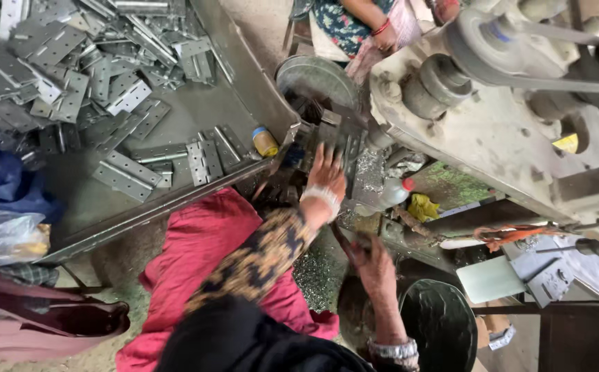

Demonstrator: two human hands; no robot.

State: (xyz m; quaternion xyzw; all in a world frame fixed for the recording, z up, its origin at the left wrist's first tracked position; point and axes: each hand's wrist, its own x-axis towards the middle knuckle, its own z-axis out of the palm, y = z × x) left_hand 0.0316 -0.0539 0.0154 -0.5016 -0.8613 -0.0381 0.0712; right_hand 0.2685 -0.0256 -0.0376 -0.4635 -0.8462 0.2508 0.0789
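The left hand (327,176) lies flat with its fingers spread, pressing on a dark metal piece on the bed of the grey press machine (492,131). Nearer the body, the right hand (375,265) is closed around a dark lever handle (344,244). Beyond and left of the left hand, the metal tray (196,110) holds a heap of perforated hinge plates (72,76), a small yellow bottle (265,142) nearest that hand.

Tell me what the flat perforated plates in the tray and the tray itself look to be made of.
Plates: likely sheet steel, dull grey with a faint sheen, thin with punched holes and a rolled edge, like hinge leaves. Tray: probably heavier steel, matte, scuffed grey, folded rim.
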